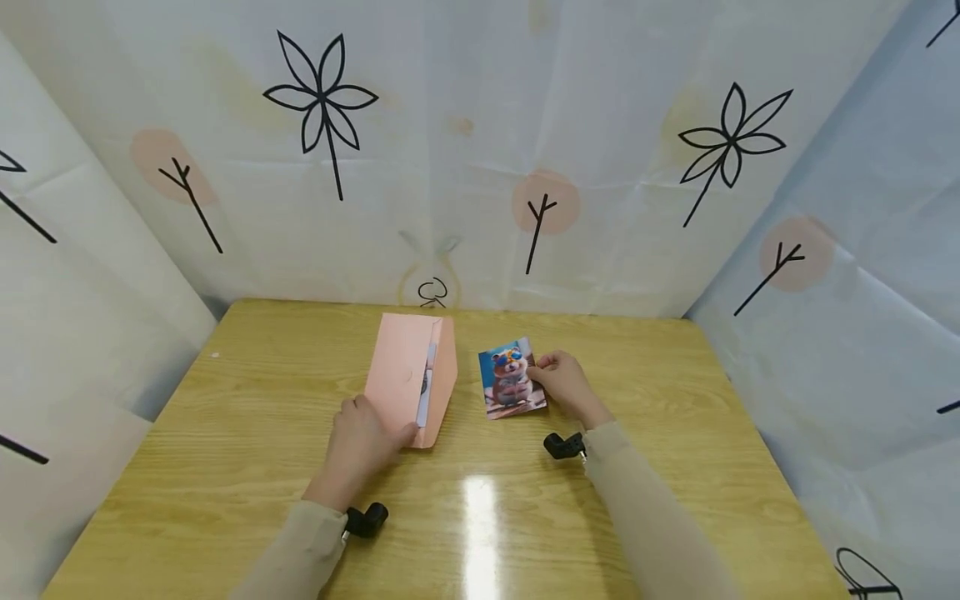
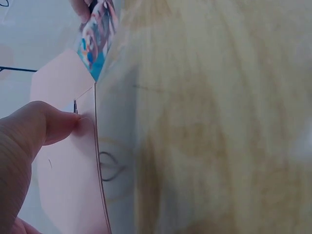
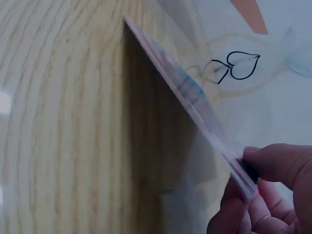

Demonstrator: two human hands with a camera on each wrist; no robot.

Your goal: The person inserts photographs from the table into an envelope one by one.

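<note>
A pink envelope (image 1: 396, 367) with its flap (image 1: 446, 383) raised is near the middle of the table, and a pale sheet with a dark mark (image 1: 424, 392) shows in its opening. My left hand (image 1: 363, 442) grips the envelope's near end, the thumb (image 2: 61, 126) lying over its face by the opening. To the right, my right hand (image 1: 566, 385) pinches a picture card (image 1: 508, 385) by its right edge, between thumb and fingers. The card shows a cartoon furry animal in blue sunglasses. It is tilted in the right wrist view, its far edge at or just above the table.
The wooden table (image 1: 225, 450) ends at a white cloth backdrop (image 1: 450, 167) printed with flowers and trees. Similar cloth hangs at both sides. Black wrist cameras (image 1: 366, 521) sit on both wrists.
</note>
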